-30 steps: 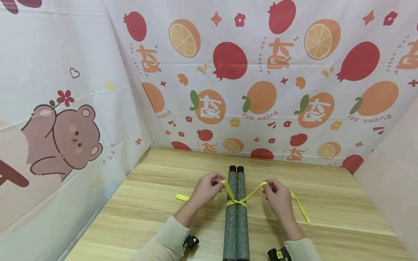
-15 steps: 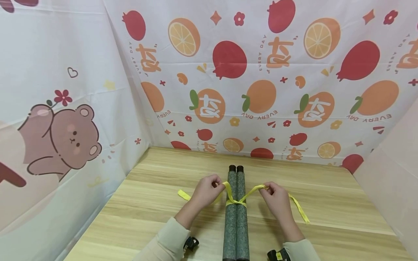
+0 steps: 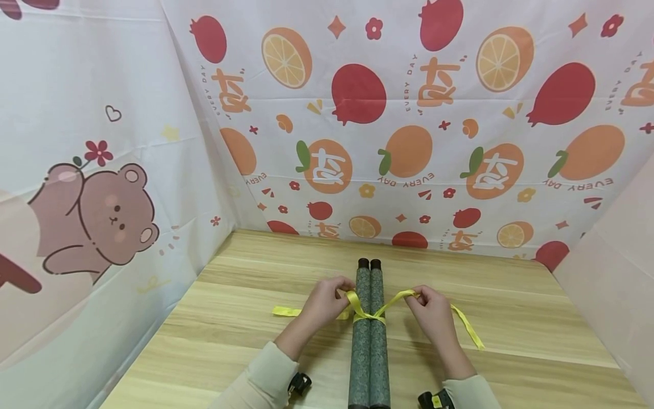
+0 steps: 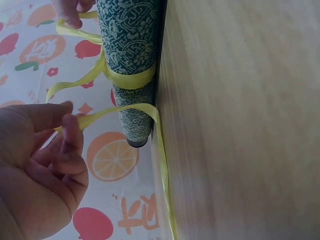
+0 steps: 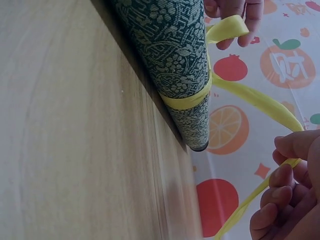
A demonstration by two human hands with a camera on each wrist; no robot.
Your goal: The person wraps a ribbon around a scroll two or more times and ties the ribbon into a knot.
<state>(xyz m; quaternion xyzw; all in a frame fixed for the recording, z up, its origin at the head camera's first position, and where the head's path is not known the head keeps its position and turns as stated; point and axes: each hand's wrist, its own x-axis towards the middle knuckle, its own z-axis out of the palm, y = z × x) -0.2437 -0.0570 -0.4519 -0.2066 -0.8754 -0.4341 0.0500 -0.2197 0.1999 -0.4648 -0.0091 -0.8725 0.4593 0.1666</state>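
Two rolled scrolls, a left scroll [image 3: 360, 355] and a right scroll [image 3: 378, 355], lie side by side, with green patterned covering and dark end knobs. A yellow ribbon [image 3: 377, 314] circles both, its two ends crossing on top. Left of the scrolls, my left hand [image 3: 323, 302] pinches one ribbon end between thumb and fingers; the tail [image 4: 163, 165] hangs past it onto the table. On the other side, my right hand [image 5: 295, 190] pinches the other end, held up from the scrolls, its tail [image 3: 469, 328] trailing to the right. Both ribbon arms bow upward from the crossing.
The scrolls rest on a light wood-grain table [image 3: 255, 267]. A fruit-print cloth [image 3: 357, 165] rises behind it, and a bear-print cloth [image 3: 168, 170] stands along the left. Black wrist devices, one on the left [image 3: 299, 384] and one on the right [image 3: 434, 399], sit below the sleeves.
My right hand has come slightly inward, towards the scrolls, and down. My left hand has shifted slightly, and its ribbon tail has swung on the table. Both hands still hold the ribbon.
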